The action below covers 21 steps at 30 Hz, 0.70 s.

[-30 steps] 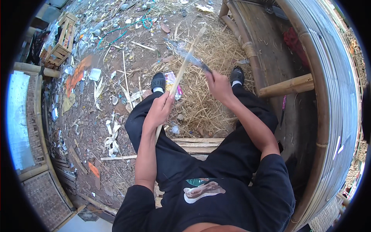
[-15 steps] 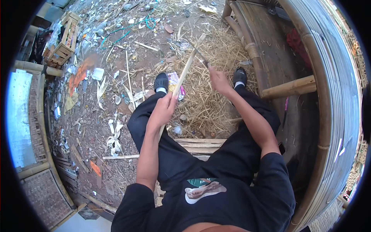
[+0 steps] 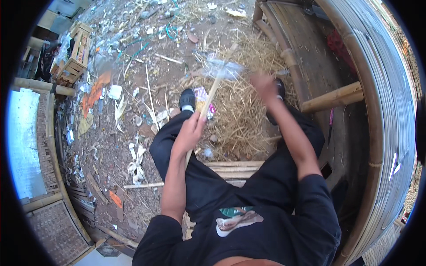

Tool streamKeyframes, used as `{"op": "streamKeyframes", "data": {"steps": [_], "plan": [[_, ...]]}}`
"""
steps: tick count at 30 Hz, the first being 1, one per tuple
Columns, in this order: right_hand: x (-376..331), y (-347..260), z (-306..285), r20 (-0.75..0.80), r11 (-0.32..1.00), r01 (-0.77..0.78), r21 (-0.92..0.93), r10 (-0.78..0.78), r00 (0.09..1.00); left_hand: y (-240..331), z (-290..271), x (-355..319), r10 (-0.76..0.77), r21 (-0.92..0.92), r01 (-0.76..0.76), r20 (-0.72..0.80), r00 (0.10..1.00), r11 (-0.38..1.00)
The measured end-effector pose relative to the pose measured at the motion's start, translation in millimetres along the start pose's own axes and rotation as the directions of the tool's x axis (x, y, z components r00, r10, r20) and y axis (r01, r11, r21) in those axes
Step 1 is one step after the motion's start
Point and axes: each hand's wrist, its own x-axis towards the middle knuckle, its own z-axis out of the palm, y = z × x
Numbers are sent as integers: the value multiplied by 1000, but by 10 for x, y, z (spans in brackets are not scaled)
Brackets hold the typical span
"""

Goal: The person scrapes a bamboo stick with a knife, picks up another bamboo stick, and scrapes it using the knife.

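Observation:
My left hand (image 3: 191, 132) is closed around a pale bamboo strip (image 3: 214, 91), which slants up and away from me between my feet. The strip's lower end passes under my forearm toward my left thigh. To the right of the strip, my right hand (image 3: 267, 88) is smeared by motion, closed on a knife (image 3: 227, 70). The blade shows as a whitish-blue blur stretching left toward the upper part of the strip.
Straw-like shavings (image 3: 242, 115) cover the ground between my shoes. Several thin bamboo slats (image 3: 226, 169) lie between my thighs. A bamboo-framed bench (image 3: 306, 75) stands at the right, and a wooden crate (image 3: 73, 57) at the far left. Litter is scattered over the dirt.
My right hand has moved to the right and slightly nearer, and the knife blade has become blurred. The left hand keeps its hold on the strip. The whole view has shifted slightly.

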Motion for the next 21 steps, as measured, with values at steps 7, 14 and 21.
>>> {"op": "streamKeyframes", "data": {"steps": [7,14,21], "plan": [[205,52,167,159,494,-661,565,721,675,25,-37,131,118,75,-111,-87,989,991],[240,-562,-75,144,523,-636,567,698,702,53,-30,18,42,-69,-43,-20,999,997],[76,-733,-146,24,935,-216,280,218,976,64,9,25,33,-171,-30,14,999,985]]}}
